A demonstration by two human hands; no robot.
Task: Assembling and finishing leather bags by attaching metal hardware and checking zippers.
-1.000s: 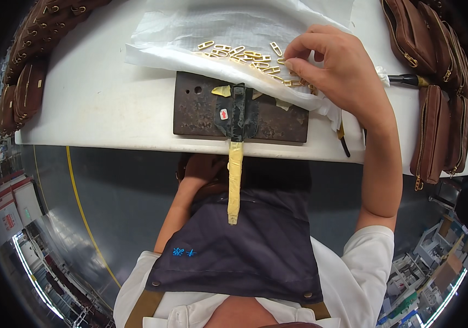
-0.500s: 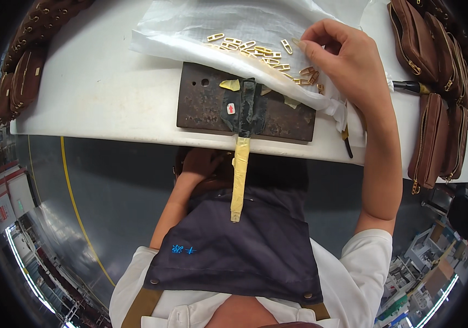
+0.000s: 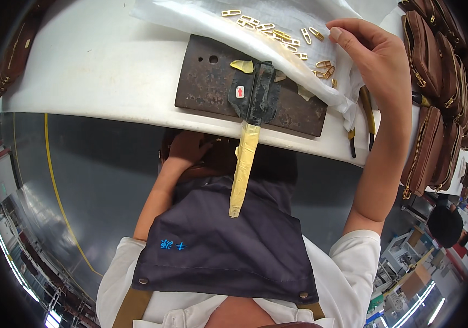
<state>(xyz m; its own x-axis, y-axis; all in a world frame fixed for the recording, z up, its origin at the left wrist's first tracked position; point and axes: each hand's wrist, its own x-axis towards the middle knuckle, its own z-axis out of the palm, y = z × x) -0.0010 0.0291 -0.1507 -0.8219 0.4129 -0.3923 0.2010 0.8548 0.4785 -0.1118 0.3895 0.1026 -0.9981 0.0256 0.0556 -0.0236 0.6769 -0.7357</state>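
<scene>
My right hand [image 3: 378, 57] is over the crinkled white sheet [image 3: 185, 15], thumb and forefinger slightly apart with nothing seen between them. Just left of its fingertips lies a gold zipper pull [image 3: 316, 34], beside another gold zipper pull [image 3: 306, 36]. Several more are scattered across the sheet. Below the table edge, my left hand [image 3: 187, 147] has its fingers curled on a brown leather bag [image 3: 212, 156], mostly hidden in shadow at my lap. A yellow-taped handle [image 3: 243, 169] juts toward me from a black-wrapped fixture [image 3: 261, 93] on a dark metal plate [image 3: 204, 82].
Brown zippered pouches [image 3: 425, 145] stand in rows at the right of the white table [image 3: 86, 71]. Tools with dark handles [image 3: 366, 117] lie beside the sheet's right corner. More brown bags [image 3: 15, 49] are at the far left.
The zipper pull that was between my right fingertips now lies on the sheet, and the fingers have parted from it. My left hand stays on the bag. The whole view has shifted.
</scene>
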